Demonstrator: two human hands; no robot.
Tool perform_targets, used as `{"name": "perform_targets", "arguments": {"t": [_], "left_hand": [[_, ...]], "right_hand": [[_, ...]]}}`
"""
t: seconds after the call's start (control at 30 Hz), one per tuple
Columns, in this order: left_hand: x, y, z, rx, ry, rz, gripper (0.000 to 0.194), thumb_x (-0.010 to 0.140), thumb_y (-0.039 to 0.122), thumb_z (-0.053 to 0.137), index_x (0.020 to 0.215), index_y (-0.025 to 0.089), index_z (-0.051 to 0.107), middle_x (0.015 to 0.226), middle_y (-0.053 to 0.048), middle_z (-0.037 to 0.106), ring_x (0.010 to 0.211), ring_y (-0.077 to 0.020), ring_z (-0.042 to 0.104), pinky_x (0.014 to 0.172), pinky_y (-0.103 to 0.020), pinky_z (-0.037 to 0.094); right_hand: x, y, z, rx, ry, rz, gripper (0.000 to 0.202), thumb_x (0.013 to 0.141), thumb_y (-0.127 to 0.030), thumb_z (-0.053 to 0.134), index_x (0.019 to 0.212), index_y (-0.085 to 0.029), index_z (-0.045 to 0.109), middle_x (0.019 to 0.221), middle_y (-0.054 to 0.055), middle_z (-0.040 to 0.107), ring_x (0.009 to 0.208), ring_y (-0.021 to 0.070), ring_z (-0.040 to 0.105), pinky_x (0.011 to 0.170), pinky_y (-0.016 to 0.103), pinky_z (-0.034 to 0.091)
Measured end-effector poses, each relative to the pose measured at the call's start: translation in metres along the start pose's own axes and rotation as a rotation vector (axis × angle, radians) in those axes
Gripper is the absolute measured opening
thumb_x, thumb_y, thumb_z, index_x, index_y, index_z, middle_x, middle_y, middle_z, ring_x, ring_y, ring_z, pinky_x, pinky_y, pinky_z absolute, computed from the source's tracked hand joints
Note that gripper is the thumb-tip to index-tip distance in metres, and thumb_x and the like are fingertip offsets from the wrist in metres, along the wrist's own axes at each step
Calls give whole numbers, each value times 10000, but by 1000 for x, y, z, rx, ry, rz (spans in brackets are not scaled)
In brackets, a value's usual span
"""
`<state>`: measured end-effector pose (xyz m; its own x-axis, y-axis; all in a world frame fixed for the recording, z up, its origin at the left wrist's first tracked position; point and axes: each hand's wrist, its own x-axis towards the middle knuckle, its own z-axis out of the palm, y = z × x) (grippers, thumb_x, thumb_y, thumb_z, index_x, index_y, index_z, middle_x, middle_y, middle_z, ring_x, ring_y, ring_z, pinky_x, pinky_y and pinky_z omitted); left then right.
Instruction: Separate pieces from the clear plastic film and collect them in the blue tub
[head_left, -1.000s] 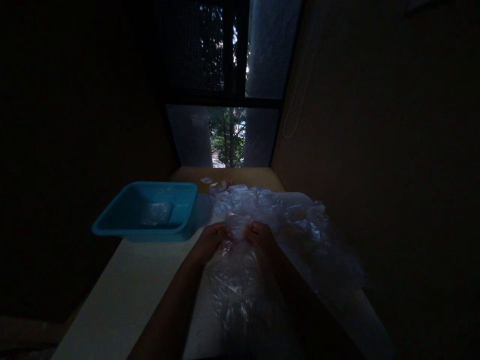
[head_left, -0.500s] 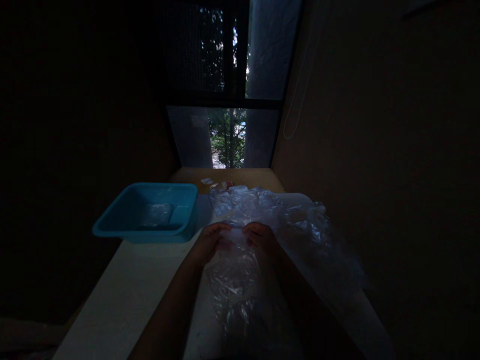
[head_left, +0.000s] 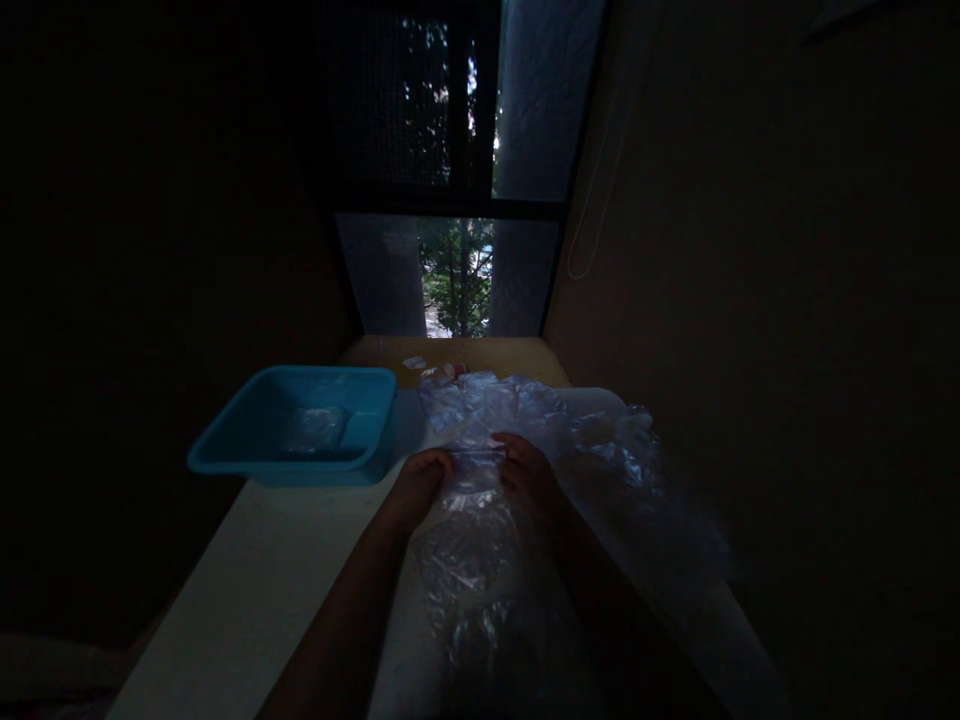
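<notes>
Between my two hands lies a clear plastic bag (head_left: pixel 474 472), partly folded, with its lower part spread toward me over the table. My left hand (head_left: pixel 421 485) pinches the left edge of the fold between thumb and fingers. On the opposite edge, my right hand (head_left: pixel 525 470) has its thumb and fingers closed on the same plastic, its index finger reaching a little farther forward. More crumpled clear plastic (head_left: pixel 510 400) is heaped just beyond my hands and along the right side. Dim light hides the fine edges of the plastic.
At the left a blue basin (head_left: pixel 367 466) holds a folded clear plastic packet (head_left: pixel 315 428). All this stands on a white table (head_left: pixel 217 580). A wooden sill (head_left: pixel 517 355) with small scraps lies behind, below a window (head_left: pixel 454 280). A cord loop (head_left: pixel 581 275) hangs at right.
My right index finger has stretched forward over the plastic, and the fold between my hands has shifted slightly. My left hand stays nearly in place, its fingers drawn in a little.
</notes>
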<state>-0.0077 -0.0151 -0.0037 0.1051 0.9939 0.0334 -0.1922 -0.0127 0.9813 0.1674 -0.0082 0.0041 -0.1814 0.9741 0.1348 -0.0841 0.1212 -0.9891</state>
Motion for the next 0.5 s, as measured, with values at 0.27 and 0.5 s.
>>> {"name": "perform_targets", "arguments": {"t": [0.27,0.5], "left_hand": [[-6,11,6,-34,-40,2,203,560,201,537,428,153,391,458,34,411,438,-65,369,434,-186,259],[-6,9,4,11,-51,14,195,568,188,523,435,157,383,452,31,407,431,-64,352,421,-184,235]], "right_hand": [[2,1,2,-78,52,73,143,546,-201,485,668,-151,540,410,-71,458,321,41,350,334,169,248],[-2,-10,4,36,90,126,174,570,-249,495,699,-152,557,405,-66,436,344,50,361,354,176,258]]}}
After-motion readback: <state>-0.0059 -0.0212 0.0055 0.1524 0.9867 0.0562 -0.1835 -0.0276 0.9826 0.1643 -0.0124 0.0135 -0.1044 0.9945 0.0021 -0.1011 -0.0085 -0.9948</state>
